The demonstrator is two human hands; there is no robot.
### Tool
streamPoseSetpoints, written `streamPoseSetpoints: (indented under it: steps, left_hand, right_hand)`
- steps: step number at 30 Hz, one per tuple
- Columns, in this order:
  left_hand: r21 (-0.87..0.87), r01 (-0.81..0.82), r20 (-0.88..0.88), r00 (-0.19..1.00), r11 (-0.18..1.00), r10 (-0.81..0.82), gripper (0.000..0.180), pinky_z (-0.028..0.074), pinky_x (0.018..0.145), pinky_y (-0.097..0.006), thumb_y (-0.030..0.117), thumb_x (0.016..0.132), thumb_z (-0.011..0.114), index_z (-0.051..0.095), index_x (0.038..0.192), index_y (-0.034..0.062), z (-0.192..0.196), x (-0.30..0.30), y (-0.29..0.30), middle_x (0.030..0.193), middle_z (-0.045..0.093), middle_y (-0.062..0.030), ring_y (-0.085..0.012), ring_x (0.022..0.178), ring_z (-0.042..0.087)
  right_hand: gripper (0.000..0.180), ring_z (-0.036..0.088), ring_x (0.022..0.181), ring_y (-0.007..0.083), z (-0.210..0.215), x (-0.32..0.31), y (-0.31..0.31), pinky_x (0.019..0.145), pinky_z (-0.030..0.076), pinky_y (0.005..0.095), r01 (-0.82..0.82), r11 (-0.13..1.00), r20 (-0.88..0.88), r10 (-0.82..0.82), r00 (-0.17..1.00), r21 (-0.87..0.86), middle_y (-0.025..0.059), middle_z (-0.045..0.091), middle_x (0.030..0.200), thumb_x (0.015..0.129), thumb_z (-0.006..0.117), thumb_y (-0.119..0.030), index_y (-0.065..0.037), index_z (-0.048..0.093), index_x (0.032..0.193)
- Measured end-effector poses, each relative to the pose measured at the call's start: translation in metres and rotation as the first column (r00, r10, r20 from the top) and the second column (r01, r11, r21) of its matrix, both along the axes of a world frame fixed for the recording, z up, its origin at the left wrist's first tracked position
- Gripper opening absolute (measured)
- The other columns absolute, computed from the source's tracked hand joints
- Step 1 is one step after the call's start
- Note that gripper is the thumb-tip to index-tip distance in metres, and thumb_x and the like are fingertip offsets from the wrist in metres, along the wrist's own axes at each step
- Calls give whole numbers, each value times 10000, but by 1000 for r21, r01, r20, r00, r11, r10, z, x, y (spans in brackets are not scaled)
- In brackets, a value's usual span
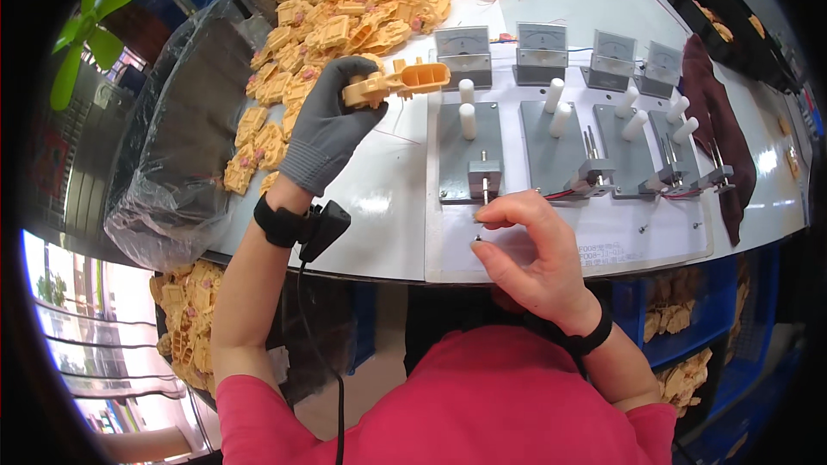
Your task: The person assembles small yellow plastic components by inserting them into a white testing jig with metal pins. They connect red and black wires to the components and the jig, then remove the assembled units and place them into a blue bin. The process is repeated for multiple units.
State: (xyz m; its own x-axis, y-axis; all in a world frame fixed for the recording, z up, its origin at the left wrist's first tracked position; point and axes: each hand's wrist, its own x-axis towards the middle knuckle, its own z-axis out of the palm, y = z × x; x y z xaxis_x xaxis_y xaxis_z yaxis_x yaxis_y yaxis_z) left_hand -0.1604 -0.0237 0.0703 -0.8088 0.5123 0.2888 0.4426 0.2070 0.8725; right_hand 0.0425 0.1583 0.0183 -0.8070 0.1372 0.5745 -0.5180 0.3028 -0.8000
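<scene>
My left hand (332,125), in a grey glove, is closed round a yellow-orange moulded plastic part (422,77). The part is held up off the table, left of the first meter, with its hollow end pointing right. My right hand (543,254) is bare, its thumb and forefinger parted, just in front of the leftmost test fixture (469,133). The forefinger tip is at the near end of that fixture's metal rod (485,185); whether it touches the rod I cannot tell. A tiny dark piece shows by the thumb tip. Two white posts (468,120) stand on the fixture's grey plate.
Several similar fixtures (551,142) run to the right, with a row of analogue meters (543,43) behind. Plastic parts are heaped (345,21) at the back left. A plastic-lined bin (185,129) stands left; a dark cloth (711,120) and black tray (732,34) are right.
</scene>
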Motion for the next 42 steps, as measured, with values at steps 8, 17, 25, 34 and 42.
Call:
streamPoseSetpoints:
  steps: [8,17,25,34,42]
  left_hand:
    - [-278,-44,-692,702,960,-168,427,493,966,-357,-127,765,647,600,1134,84,5,-11,26,1226,586,-129,-304,1160,592]
    - [-488,7,-785,434,873,-442,304,533,931,-380,-66,778,682,665,1003,137,39,35,34,1235,587,-118,-362,1273,549]
    - [-437,488,-309,708,756,-635,517,352,1139,-443,-44,832,560,526,1335,72,43,48,38,1426,532,-142,-367,1417,403]
    - [-444,479,-153,792,757,-591,555,264,1187,-420,257,982,537,397,1470,34,33,50,36,1451,518,-155,-321,1441,366]
    - [-272,195,-43,976,942,-214,531,279,1164,-354,272,1026,500,396,1481,18,21,21,6,1479,474,-159,-248,1390,419]
  right_hand:
    - [326,616,904,211,1,2,2,811,504,322,-37,999,13,37,999,-5,97,647,1041,819,739,-38,-32,622,1123]
    - [316,611,894,207,2,2,2,805,504,318,-31,999,22,31,999,-14,86,643,1027,823,741,-45,-39,631,1119]
    - [313,600,845,218,3,1,0,759,502,327,-12,1000,-16,12,1000,-1,85,644,1000,822,743,-63,-54,626,1112]
    - [325,593,836,221,3,3,0,745,496,334,-33,999,41,34,999,-27,85,640,991,812,753,-73,-57,622,1109]
    - [329,566,914,252,1,4,-7,816,469,355,218,972,16,-217,976,-90,109,589,1015,835,709,-28,-43,589,1140]
